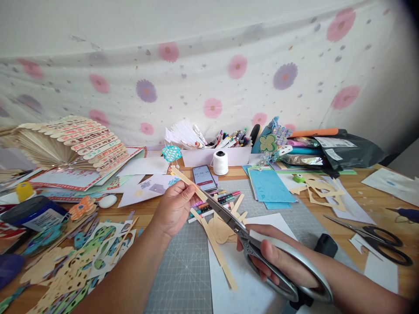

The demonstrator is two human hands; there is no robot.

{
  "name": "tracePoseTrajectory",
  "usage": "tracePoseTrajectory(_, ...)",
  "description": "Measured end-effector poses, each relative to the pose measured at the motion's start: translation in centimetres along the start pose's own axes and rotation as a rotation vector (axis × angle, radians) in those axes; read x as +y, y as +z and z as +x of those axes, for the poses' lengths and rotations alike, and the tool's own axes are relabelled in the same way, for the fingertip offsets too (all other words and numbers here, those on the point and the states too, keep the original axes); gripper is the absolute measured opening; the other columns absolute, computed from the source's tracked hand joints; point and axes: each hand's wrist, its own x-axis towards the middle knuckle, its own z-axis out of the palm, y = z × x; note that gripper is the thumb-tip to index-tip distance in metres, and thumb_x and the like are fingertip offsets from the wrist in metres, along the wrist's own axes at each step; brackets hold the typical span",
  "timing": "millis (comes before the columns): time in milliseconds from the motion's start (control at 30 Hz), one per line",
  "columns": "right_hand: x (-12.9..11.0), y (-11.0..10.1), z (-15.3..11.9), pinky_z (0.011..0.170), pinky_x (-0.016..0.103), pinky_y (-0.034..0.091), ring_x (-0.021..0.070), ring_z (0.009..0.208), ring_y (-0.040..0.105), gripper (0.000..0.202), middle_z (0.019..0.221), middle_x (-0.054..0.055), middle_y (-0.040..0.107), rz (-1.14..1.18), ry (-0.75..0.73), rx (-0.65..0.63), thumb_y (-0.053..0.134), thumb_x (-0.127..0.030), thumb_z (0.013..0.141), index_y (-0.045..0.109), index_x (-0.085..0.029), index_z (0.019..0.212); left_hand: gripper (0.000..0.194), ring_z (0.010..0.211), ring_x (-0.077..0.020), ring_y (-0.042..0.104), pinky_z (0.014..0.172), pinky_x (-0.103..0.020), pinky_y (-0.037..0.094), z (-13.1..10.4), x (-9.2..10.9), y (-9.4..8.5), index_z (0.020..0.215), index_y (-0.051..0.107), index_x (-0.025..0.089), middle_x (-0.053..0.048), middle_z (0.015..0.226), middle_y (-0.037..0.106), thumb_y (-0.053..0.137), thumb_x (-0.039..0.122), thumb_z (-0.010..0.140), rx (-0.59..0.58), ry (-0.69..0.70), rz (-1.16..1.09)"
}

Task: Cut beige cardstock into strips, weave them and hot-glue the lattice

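Observation:
My left hand [173, 208] pinches a narrow tan strip [183, 178], paper or thin card, between thumb and fingers, raised above the grey cutting mat [183, 266]. My right hand [278, 257] grips large scissors [225, 214] with grey handles. Their blades point up and left, reaching the lower end of the strip; whether they are parted there I cannot tell. Below the blades, more tan strips [216, 244] and rounded tan cut-outs [221, 229] lie on a white sheet [225, 270]. Several markers [225, 198] lie just behind them.
A phone [203, 178] and a white thread spool [220, 163] stand behind the mat. Black-handled scissors [376, 235] lie at right, near tan paper scraps [327, 189]. Blue sheets [271, 185] are centre right. Colourful cut scraps [78, 266] heap at left, beside a blue jar [36, 213].

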Motion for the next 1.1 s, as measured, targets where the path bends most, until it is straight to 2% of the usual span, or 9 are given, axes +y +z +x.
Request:
tracePoseTrajectory(100, 0.39, -0.1, 0.02, 0.051, 0.024, 0.045, 0.0071, 0.044, 0.041, 0.073, 0.057, -0.007, 0.044, 0.009, 0.007, -0.004, 0.038, -0.081, 0.083, 0.057, -0.013, 0.105, 0.033, 0.06, -0.0157, 0.064, 0.059, -0.027, 0.052, -0.03, -0.07, 0.0, 0.065, 0.068, 0.013, -0.003, 0.064, 0.068, 0.093, 0.034, 0.055, -0.007, -0.001, -0.007)
tracePoseTrajectory(333, -0.16, 0.04, 0.25, 0.049, 0.02, 0.041, 0.0095, 0.053, 0.047, 0.079, 0.066, -0.002, 0.049, -0.006, -0.015, -0.02, 0.034, -0.085, 0.081, 0.056, -0.013, 0.106, 0.031, 0.063, -0.0167, 0.065, 0.06, -0.027, 0.052, -0.08, -0.55, -0.18, 0.067, 0.069, 0.013, -0.003, 0.066, 0.069, 0.091, 0.033, 0.059, -0.036, -0.005, -0.003)
tracePoseTrajectory(500, 0.2, 0.18, 0.01, 0.047, 0.021, 0.041, 0.0078, 0.045, 0.04, 0.073, 0.058, -0.005, 0.045, -0.026, -0.017, 0.023, 0.039, -0.08, 0.084, 0.057, -0.013, 0.104, 0.032, 0.06, -0.0158, 0.064, 0.056, -0.025, 0.049, -0.12, -0.56, -0.01, 0.066, 0.069, 0.012, -0.005, 0.064, 0.069, 0.092, 0.033, 0.058, -0.057, -0.01, -0.008)
tracePoseTrajectory(600, 0.24, 0.28, 0.02, 0.049, 0.022, 0.042, 0.0083, 0.047, 0.042, 0.074, 0.059, -0.005, 0.045, -0.019, -0.013, 0.015, 0.039, -0.081, 0.083, 0.058, -0.012, 0.104, 0.032, 0.059, -0.0149, 0.063, 0.055, -0.024, 0.048, -0.14, -0.54, 0.03, 0.067, 0.07, 0.012, -0.004, 0.064, 0.07, 0.092, 0.034, 0.057, -0.059, -0.014, -0.007)
tracePoseTrajectory(800, 0.17, 0.52, 0.32, 0.052, 0.021, 0.042, 0.0092, 0.053, 0.046, 0.077, 0.065, -0.002, 0.048, -0.01, -0.031, -0.006, 0.034, -0.081, 0.084, 0.056, -0.011, 0.107, 0.031, 0.063, -0.0171, 0.066, 0.061, -0.027, 0.053, -0.22, -0.76, -0.08, 0.067, 0.071, 0.012, -0.005, 0.066, 0.07, 0.091, 0.034, 0.059, -0.064, -0.011, 0.008)
tracePoseTrajectory(1000, 0.83, 0.49, 0.0, 0.052, 0.024, 0.045, 0.0072, 0.044, 0.039, 0.069, 0.057, -0.007, 0.043, 0.024, -0.008, 0.013, 0.041, -0.079, 0.084, 0.056, -0.014, 0.104, 0.031, 0.066, -0.0194, 0.068, 0.065, -0.03, 0.055, -0.27, -0.74, -0.01, 0.068, 0.072, 0.013, -0.006, 0.067, 0.072, 0.091, 0.035, 0.059, -0.092, -0.012, 0.019)
tracePoseTrajectory(1100, 0.51, 0.45, -0.22, 0.049, 0.022, 0.042, 0.0083, 0.048, 0.041, 0.072, 0.061, -0.004, 0.046, -0.02, 0.013, 0.029, 0.039, -0.08, 0.084, 0.057, -0.013, 0.106, 0.031, 0.069, -0.021, 0.069, 0.067, -0.031, 0.056, -0.26, -0.73, -0.06, 0.069, 0.073, 0.013, -0.007, 0.068, 0.073, 0.091, 0.036, 0.06, -0.1, -0.011, 0.027)
